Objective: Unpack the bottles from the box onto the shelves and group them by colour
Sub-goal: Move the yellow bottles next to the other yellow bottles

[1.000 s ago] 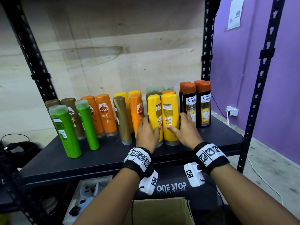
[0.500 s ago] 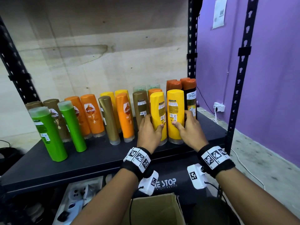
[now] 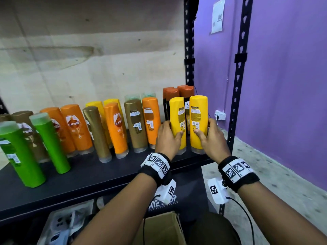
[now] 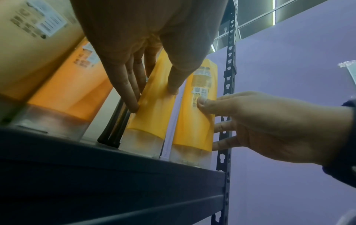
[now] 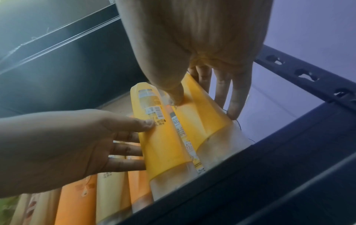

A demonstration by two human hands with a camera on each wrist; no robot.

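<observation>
The black shelf (image 3: 88,175) carries a row of green, brown, orange and yellow bottles standing on their caps. At its right end, just in front of the dark bottles with rust caps (image 3: 184,91), my left hand (image 3: 165,138) wraps one yellow bottle (image 3: 177,117), thumb in front, fingers behind. My right hand (image 3: 211,138) grips the second yellow bottle (image 3: 198,119) just beside it. The cardboard box (image 3: 164,228) sits below the shelf.

My left hand (image 3: 167,138) grips one yellow bottle (image 3: 177,124), right hand (image 3: 211,137) another yellow bottle (image 3: 198,122), right-centre on black shelf (image 3: 106,175).
</observation>
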